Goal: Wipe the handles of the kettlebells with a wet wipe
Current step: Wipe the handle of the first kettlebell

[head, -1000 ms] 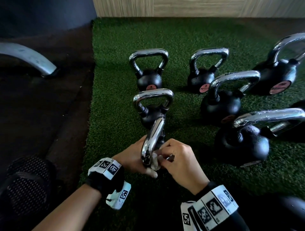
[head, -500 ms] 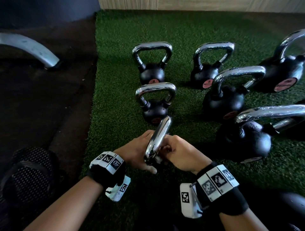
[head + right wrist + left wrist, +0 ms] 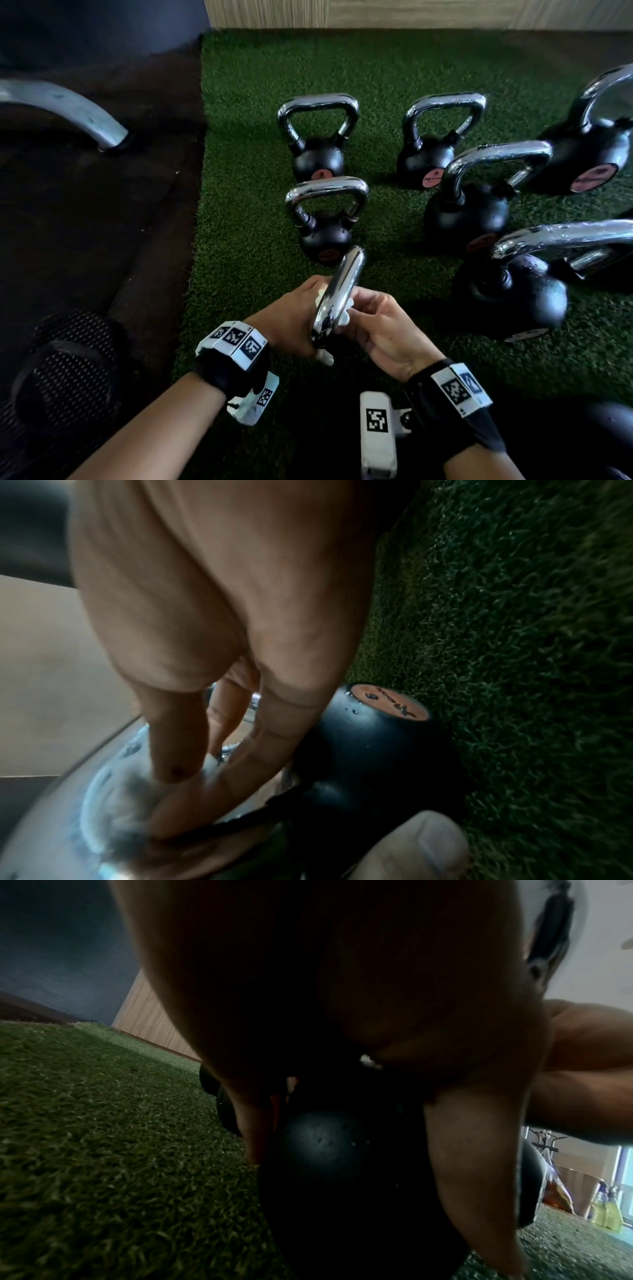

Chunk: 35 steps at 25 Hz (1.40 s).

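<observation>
The nearest kettlebell, a black ball [image 3: 342, 1177] with a chrome handle [image 3: 339, 294], stands on the green turf [image 3: 246, 205] with the handle edge-on to me. My left hand [image 3: 291, 315] grips the handle's left side, and its fingers [image 3: 253, 1123] reach down onto the ball. From the right, my right hand [image 3: 376, 325] pinches a white wet wipe [image 3: 344, 310] against the handle. In the right wrist view the fingertips [image 3: 171, 764] press the wipe [image 3: 133, 785] onto the chrome. Most of the wipe is hidden by the hands.
Several more chrome-handled kettlebells stand on the turf: one just beyond [image 3: 322, 219], a small one behind it [image 3: 318, 137], larger ones to the right [image 3: 531, 274]. Dark rubber floor [image 3: 102, 222] with a grey curved bar [image 3: 68, 106] lies left. A black mesh shoe [image 3: 61, 377] is at lower left.
My right hand has rubbed the wipe along the near part of the handle, and white wipe now shows on the handle's right side. The left hand keeps its hold.
</observation>
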Each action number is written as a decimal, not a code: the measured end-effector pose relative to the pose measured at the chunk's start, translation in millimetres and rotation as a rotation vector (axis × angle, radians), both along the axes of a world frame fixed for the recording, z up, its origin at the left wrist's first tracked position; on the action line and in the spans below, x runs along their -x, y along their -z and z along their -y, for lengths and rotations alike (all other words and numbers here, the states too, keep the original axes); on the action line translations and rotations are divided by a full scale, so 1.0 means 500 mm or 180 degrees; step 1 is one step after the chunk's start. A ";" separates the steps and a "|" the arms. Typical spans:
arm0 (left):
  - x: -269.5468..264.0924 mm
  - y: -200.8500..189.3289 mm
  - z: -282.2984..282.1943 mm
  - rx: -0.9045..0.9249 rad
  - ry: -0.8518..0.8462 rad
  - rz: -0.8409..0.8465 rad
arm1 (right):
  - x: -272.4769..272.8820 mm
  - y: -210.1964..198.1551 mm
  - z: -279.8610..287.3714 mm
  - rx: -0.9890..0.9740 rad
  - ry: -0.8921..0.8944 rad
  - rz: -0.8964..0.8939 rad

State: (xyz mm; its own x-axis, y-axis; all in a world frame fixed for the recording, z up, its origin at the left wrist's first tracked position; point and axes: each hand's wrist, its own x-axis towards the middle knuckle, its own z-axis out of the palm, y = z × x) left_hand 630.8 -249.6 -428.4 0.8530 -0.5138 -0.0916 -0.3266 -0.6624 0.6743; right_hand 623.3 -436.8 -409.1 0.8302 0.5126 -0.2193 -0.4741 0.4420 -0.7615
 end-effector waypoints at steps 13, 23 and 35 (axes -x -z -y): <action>0.012 -0.019 0.008 0.0005 -0.0208 -0.0107 | -0.023 0.017 -0.014 0.0850 0.1744 0.0841; 0.014 -0.011 0.004 0.0339 -0.0279 -0.0283 | -0.051 -0.001 -0.016 0.3004 0.2270 0.1490; 0.015 0.006 -0.003 0.0425 -0.0175 -0.0032 | -0.069 -0.002 -0.043 0.3670 0.1690 0.0702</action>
State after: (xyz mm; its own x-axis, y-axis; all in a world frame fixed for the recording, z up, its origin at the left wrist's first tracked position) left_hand 623.1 -247.8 -431.2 0.8796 -0.4745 -0.0341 -0.2851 -0.5832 0.7606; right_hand 657.8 -415.1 -408.1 0.9481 -0.2828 -0.1452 -0.2596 -0.4253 -0.8670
